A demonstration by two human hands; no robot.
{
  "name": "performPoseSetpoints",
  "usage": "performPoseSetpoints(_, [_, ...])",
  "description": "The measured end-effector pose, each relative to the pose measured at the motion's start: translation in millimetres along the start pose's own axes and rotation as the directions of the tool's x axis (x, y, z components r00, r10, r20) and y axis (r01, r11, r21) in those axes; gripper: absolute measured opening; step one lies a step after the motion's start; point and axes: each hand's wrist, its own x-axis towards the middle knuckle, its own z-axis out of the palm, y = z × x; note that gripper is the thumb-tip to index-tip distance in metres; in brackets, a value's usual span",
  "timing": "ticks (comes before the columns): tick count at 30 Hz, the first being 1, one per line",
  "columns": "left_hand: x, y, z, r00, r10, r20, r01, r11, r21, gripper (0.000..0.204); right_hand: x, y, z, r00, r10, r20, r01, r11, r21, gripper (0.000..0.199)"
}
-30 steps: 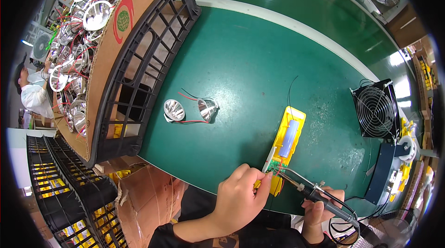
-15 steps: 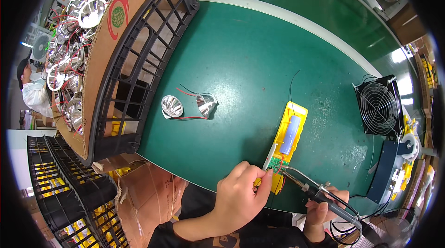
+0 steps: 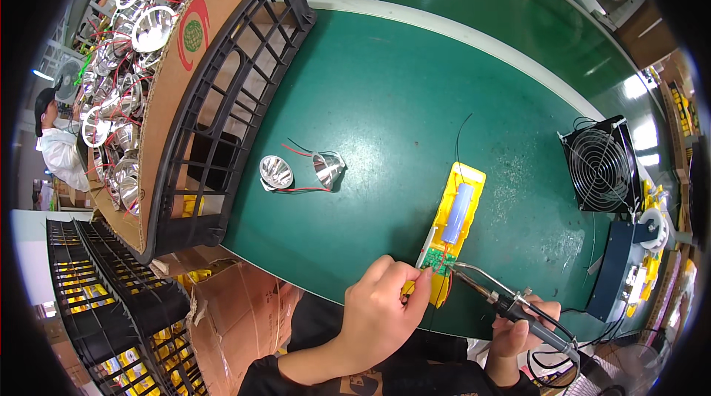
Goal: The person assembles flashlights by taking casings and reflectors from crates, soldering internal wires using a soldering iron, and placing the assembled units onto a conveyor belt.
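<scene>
Head view, surface and room. We record a green worktop (image 3: 400, 100), scuffed toward its right side, with a pale strip (image 3: 444, 22) along the far edge. Left: a black plastic crate (image 3: 198, 231) and, beside it, cardboard (image 3: 172, 118) walling in a heap of silvery reflectors (image 3: 152, 29); a person in white (image 3: 63, 155) is beyond. Near left: black racks (image 3: 159, 305) with yellow parts. Right: a black square fan (image 3: 598, 168).

Markings. On the cardboard, a red curved mark (image 3: 200, 7) around a green globe emblem (image 3: 193, 36) (we transcribe no lettering).

Work in hand. One yellow housing (image 3: 465, 236), near, right of centre, bearing a blue cylindrical cell (image 3: 458, 214) and a green circuit board (image 3: 438, 260) with red wires. Left hand (image 3: 385, 303): thumb and forefinger together at the board's left edge; we cannot tell what lies between them. Right hand (image 3: 522, 325): fingers clamped on a soldering iron (image 3: 511, 309), its tip at the board. Two loose reflectors (image 3: 276, 172) lie left of centre, wired together.
</scene>
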Motion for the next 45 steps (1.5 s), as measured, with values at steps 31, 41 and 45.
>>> performPoseSetpoints(31, [-34,5,-22,0.965,0.261,0.018,-0.256,0.924,0.284,0.011,-18,-1,-23,0.982,0.056,-0.178,-0.023,0.984,0.179,0.033])
performPoseSetpoints(41, [-29,-24,-18,0.874,0.485,-0.020,-0.471,0.857,0.212,0.014,-16,-4,-22,0.988,0.009,-0.157,0.028,0.973,0.229,0.038])
performPoseSetpoints(45, [-32,-22,-15,0.887,0.457,-0.060,-0.447,0.884,0.135,0.011,-11,-9,-22,0.994,0.012,-0.106,0.021,0.952,0.305,0.034])
